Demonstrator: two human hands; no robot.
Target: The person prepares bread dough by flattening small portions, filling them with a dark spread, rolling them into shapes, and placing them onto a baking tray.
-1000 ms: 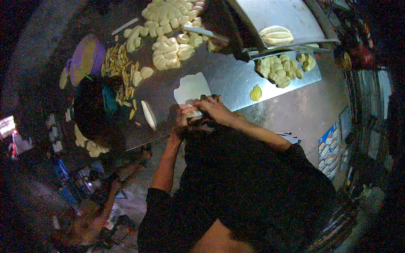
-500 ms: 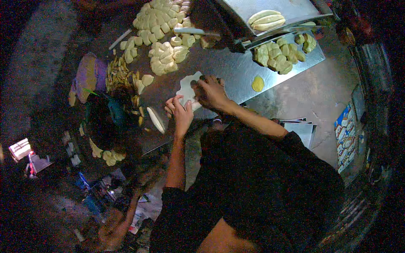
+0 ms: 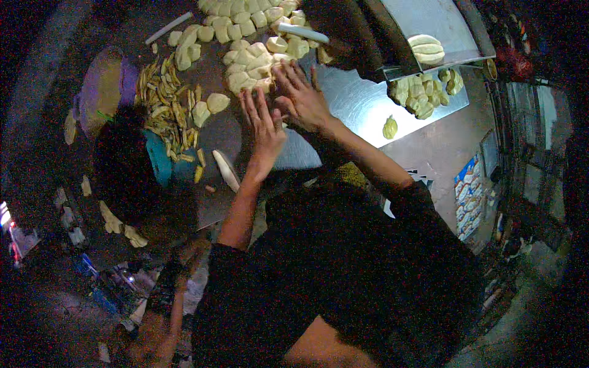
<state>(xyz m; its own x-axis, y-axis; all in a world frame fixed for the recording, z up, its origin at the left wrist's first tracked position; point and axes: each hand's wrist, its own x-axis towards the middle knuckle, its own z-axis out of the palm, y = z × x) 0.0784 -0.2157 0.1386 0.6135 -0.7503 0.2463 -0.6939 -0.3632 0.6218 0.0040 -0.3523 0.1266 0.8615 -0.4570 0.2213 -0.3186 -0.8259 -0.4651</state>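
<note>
My left hand lies with fingers stretched out over the table, just below a cluster of pale dough pieces. Beside it, my right hand is spread, its fingertips reaching the cluster's right edge. A small pale bit of dough shows by my left thumb; whatever else lies under the palms is hidden. To the left of my left wrist rests a white, spindle-shaped dough roll. Two loose dough lumps sit farther left, beside a heap of yellowish cut strips.
More dough pieces crowd the far side, near a white-handled tool and a white rod. At right are a metal tray with shaped rolls, more dough lumps and a yellow lump. Another person's arm shows lower left.
Both hands have moved away from me toward the dough cluster, and their fingers have straightened out. The flat white dough sheet they were handling is no longer visible. The view has shifted.
</note>
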